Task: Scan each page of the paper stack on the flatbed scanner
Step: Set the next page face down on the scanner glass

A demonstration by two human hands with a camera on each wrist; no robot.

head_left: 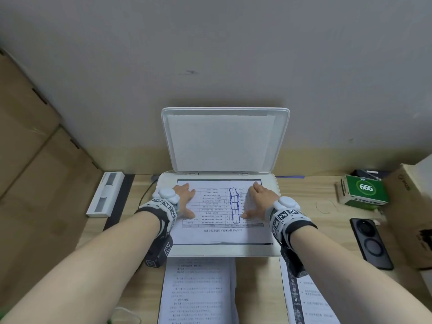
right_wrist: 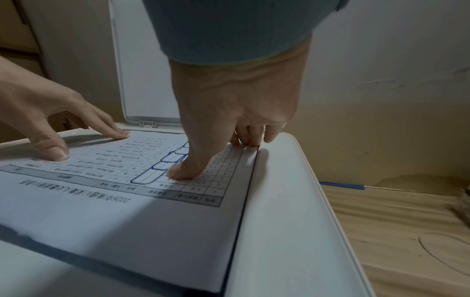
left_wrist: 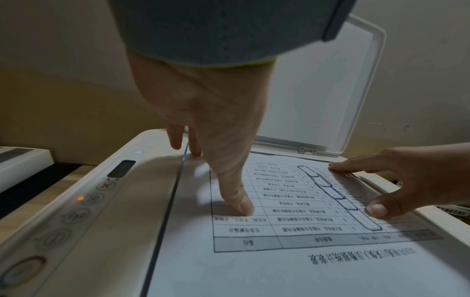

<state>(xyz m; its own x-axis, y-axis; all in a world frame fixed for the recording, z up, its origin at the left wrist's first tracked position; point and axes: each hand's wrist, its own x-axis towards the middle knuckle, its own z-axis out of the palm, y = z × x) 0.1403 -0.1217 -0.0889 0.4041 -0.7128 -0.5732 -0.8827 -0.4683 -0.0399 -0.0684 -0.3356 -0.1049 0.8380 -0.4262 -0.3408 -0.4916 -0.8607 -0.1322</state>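
Note:
A white flatbed scanner point(head_left: 163, 181) sits at the middle of the desk with its lid point(head_left: 222, 141) standing up against the wall. One printed page point(head_left: 217, 232) with a table and blue pen marks lies face up on the glass. My left hand point(head_left: 185, 202) lies flat on the page's left part, fingers straight, thumb pressing the table point(left_wrist: 241, 205). My right hand point(head_left: 258, 201) presses the page's right part, fingertips at its right edge point(right_wrist: 250, 140). A paper stack point(head_left: 198, 291) lies in front of the scanner, and more sheets point(head_left: 311, 298) lie under my right forearm.
The scanner's button panel point(left_wrist: 76, 215) runs along its left side with an orange light on. A long white box point(head_left: 105, 195) lies left of the scanner. A green box point(head_left: 364, 191), a black phone point(head_left: 370, 243) and a cardboard box point(head_left: 411, 206) sit at the right. Cardboard point(head_left: 35, 160) leans at the left.

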